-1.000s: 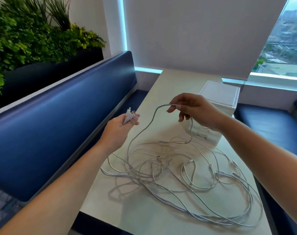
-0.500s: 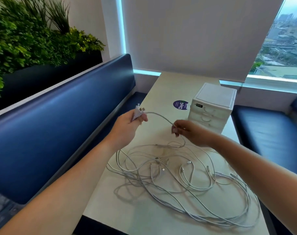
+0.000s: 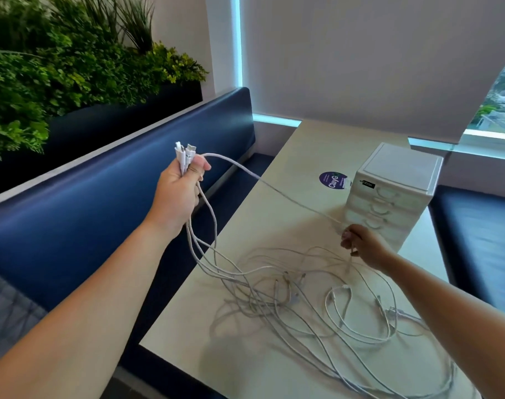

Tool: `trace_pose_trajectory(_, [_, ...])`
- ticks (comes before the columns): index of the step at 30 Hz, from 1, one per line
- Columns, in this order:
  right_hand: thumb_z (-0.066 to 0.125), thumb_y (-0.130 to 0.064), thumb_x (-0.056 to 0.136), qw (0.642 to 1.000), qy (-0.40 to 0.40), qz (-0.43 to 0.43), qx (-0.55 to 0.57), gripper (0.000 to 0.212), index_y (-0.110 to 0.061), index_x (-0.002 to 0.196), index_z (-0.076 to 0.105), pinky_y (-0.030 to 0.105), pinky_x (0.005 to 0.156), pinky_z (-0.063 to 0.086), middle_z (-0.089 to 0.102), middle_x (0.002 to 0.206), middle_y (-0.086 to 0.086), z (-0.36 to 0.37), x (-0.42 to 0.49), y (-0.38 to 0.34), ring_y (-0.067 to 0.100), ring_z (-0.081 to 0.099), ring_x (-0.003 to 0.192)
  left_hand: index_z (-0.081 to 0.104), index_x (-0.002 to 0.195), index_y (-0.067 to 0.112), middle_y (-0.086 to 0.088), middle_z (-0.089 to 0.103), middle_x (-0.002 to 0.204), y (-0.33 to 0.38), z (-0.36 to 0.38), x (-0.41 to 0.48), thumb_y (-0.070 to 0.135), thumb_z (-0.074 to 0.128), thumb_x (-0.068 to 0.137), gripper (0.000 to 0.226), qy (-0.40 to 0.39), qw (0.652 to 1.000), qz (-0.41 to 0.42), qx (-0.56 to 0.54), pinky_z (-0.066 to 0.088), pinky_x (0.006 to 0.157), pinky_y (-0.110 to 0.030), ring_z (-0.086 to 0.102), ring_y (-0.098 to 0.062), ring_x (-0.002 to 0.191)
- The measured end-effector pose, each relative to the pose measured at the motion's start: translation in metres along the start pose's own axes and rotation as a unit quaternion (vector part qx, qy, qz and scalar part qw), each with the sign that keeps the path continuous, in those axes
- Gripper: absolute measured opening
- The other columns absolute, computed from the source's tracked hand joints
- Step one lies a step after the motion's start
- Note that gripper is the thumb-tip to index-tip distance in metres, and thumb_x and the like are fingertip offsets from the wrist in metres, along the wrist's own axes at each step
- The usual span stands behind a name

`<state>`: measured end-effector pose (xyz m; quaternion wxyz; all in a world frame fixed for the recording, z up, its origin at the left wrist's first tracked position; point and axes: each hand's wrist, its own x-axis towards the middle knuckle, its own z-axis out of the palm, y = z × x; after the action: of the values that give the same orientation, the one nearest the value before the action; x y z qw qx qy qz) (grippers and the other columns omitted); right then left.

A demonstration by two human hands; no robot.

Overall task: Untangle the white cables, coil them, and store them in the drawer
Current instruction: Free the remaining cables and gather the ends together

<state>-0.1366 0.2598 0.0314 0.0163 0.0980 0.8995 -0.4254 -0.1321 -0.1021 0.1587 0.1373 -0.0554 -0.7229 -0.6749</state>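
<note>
Since a moment ago the left grip (image 3: 179, 191) has lifted out over the blue seat (image 3: 101, 197), dragging several strands up off the pile, and the right grip (image 3: 363, 246) has slid farther down one strand. On the pale tabletop (image 3: 317, 145) the white cables (image 3: 303, 306) lie in a loose tangle towards its near edge. Behind them stands the white drawer unit (image 3: 389, 197), drawers closed. The left grip is clenched round a bunch of plug ends (image 3: 185, 154); the right grip pinches the taut strand just in front of the unit. A round purple sticker (image 3: 332, 180) lies beside the unit
</note>
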Motion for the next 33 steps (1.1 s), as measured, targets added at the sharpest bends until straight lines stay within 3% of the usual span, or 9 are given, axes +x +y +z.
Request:
trace_pose_trajectory(5, [0.047,-0.005,0.098,0.994,0.049,-0.041,0.094,0.013,-0.015,0.106,0.050,0.017,0.041,0.041,0.063,0.072,0.011,-0.013,0.003,-0.028,0.008,0.054,0.038,0.063,0.082,0.024,0.004,0.044,0.073,-0.012,0.004,-0.001,0.035,0.047,0.103,0.028,-0.008,0.999,-0.021,0.042,0.028,0.048,-0.020,0.032,-0.003,0.046])
trace_pose_trajectory(9, [0.048,-0.002,0.096,0.988,0.022,-0.085,0.124,0.007,-0.007,0.092,0.051,0.021,0.038,0.042,0.062,0.078,0.012,-0.025,-0.004,-0.050,0.013,0.058,0.042,0.065,0.081,0.026,0.008,0.050,0.075,-0.021,0.012,-0.001,0.038,0.049,0.101,0.028,-0.017,0.995,-0.042,0.089,0.034,0.059,-0.023,0.043,-0.004,0.055])
trace_pose_trajectory(12, [0.039,0.000,0.099,0.979,-0.058,-0.074,0.179,0.021,-0.005,0.095,0.059,0.019,0.045,0.044,0.065,0.087,0.008,-0.035,-0.015,-0.058,0.014,0.065,0.053,0.067,0.085,0.028,0.008,0.055,0.078,-0.026,0.019,0.000,0.039,0.049,0.101,0.027,-0.026,0.991,-0.056,0.117,0.037,0.063,-0.026,0.045,-0.005,0.061])
trace_pose_trajectory(16, [0.055,0.004,0.090,0.984,-0.031,-0.113,0.138,0.020,-0.010,0.100,0.064,0.016,0.061,0.049,0.068,0.089,0.001,-0.047,-0.028,-0.061,0.005,0.068,0.068,0.070,0.112,0.029,0.016,0.067,0.109,-0.027,0.030,0.000,0.040,0.049,0.101,0.026,-0.040,0.992,-0.067,0.104,0.038,0.088,-0.022,0.054,-0.002,0.086])
trace_pose_trajectory(19, [0.067,-0.003,0.084,0.980,0.087,-0.127,0.129,0.013,-0.014,0.089,0.068,0.010,0.063,0.046,0.063,0.087,0.005,-0.056,-0.033,-0.064,0.002,0.060,0.068,0.062,0.129,0.032,0.013,0.063,0.096,-0.023,0.037,-0.003,0.043,0.047,0.101,0.034,-0.007,0.995,-0.051,0.084,0.037,0.063,-0.023,0.038,-0.018,0.060])
trace_pose_trajectory(22, [0.072,-0.012,0.080,0.969,0.148,-0.141,0.136,0.007,-0.016,0.081,0.067,0.014,0.074,0.047,0.056,0.093,0.003,-0.069,-0.038,-0.066,0.004,0.057,0.078,0.068,0.110,0.032,0.012,0.070,0.087,-0.016,0.044,-0.004,0.042,0.046,0.102,0.026,-0.012,0.996,-0.038,0.075,0.045,0.071,-0.032,0.052,-0.032,0.068])
trace_pose_trajectory(25, [0.067,-0.004,0.083,0.956,0.111,-0.143,0.229,0.010,-0.008,0.077,0.059,0.014,0.066,0.049,0.061,0.078,0.003,-0.068,-0.052,-0.081,-0.002,0.060,0.063,0.065,0.081,0.016,0.009,0.043,0.053,-0.013,0.053,-0.007,0.037,0.050,0.101,0.032,-0.027,0.995,-0.087,0.029,0.029,0.048,-0.024,0.031,-0.010,0.047])
trace_pose_trajectory(28, [0.064,0.001,0.083,0.949,0.045,-0.159,0.268,0.012,-0.006,0.077,0.057,0.022,0.059,0.051,0.059,0.074,0.005,-0.046,-0.067,-0.106,0.006,0.059,0.054,0.052,0.075,0.013,0.008,0.027,0.052,-0.006,0.060,-0.015,0.027,0.052,0.101,0.029,-0.066,0.989,-0.132,-0.026,0.018,0.041,-0.019,0.020,-0.008,0.046])
trace_pose_trajectory(33, [0.069,-0.003,0.081,0.941,-0.017,-0.186,0.284,0.012,-0.009,0.075,0.061,0.022,0.056,0.049,0.063,0.071,0.005,0.002,-0.088,-0.141,0.009,0.061,0.056,0.041,0.081,0.020,0.008,0.028,0.054,0.004,0.065,-0.029,0.023,0.055,0.097,0.022,-0.118,0.967,-0.177,-0.143,0.016,0.044,-0.019,0.021,-0.004,0.044])
